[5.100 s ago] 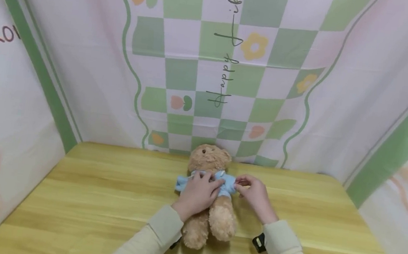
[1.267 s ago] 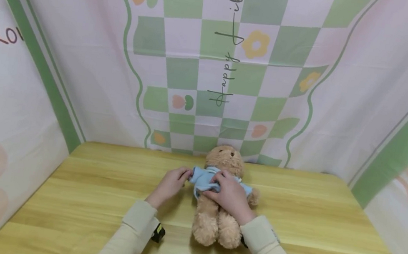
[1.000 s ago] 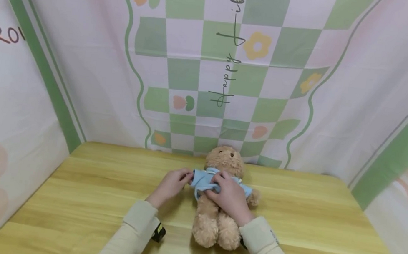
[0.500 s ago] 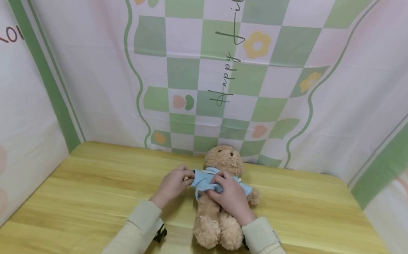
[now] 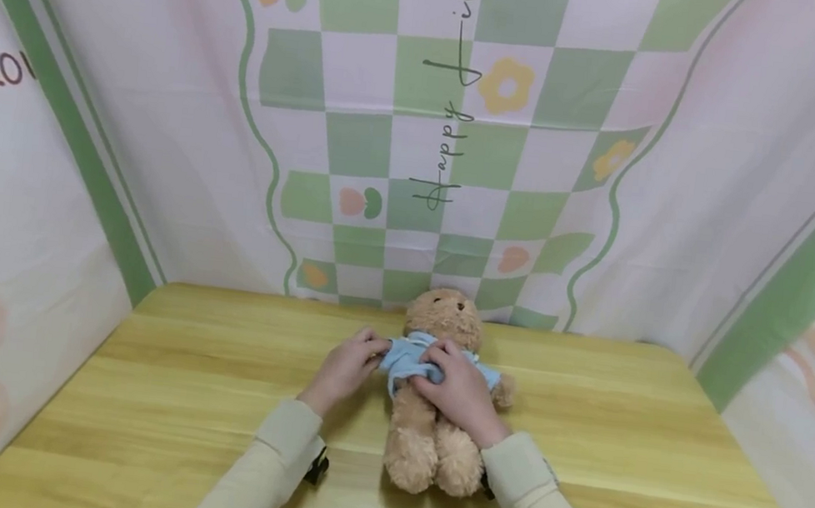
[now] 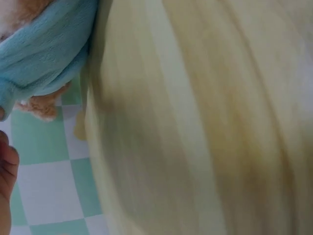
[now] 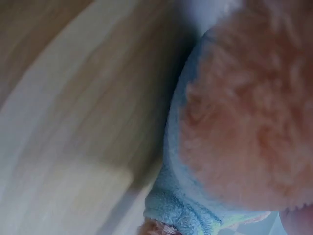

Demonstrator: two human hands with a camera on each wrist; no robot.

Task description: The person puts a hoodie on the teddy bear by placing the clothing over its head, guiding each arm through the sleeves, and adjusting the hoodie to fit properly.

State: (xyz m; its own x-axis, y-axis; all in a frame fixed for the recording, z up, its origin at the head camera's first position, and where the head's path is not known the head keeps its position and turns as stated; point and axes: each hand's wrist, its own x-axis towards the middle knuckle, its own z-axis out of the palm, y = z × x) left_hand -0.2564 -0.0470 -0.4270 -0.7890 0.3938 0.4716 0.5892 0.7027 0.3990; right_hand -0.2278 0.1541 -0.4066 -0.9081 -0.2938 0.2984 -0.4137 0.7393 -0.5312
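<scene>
A light brown teddy bear (image 5: 446,315) lies face up, feet toward me, wearing a blue shirt (image 5: 406,359). My left hand (image 5: 343,371) pinches the end of the sleeve on the left side; no paw shows there. The left wrist view has the blue sleeve (image 6: 46,58) drawn toward the fingers (image 6: 7,159) at the frame's edge. My right hand (image 5: 465,396) lies over the bear's belly, thumb and fingers gripping the shirt front. From the other sleeve a furry paw (image 5: 505,392) sticks out. Brown fur (image 7: 254,122) and the shirt's hem fill much of the right wrist view.
The wooden table (image 5: 214,358) extends to both sides of the bear. Behind its far edge hangs a green-and-white checked cloth (image 5: 367,149) with flowers and lettering. Pale printed cloths (image 5: 9,242) stand along both sides. Dark wrist devices (image 5: 317,466) sit under the cuffs.
Five seconds ago my left hand was on the belly and my right at the right-side sleeve. The roles have swapped, the bear lies further right, and its right-side paw shows. Lately my left fingers shifted slightly.
</scene>
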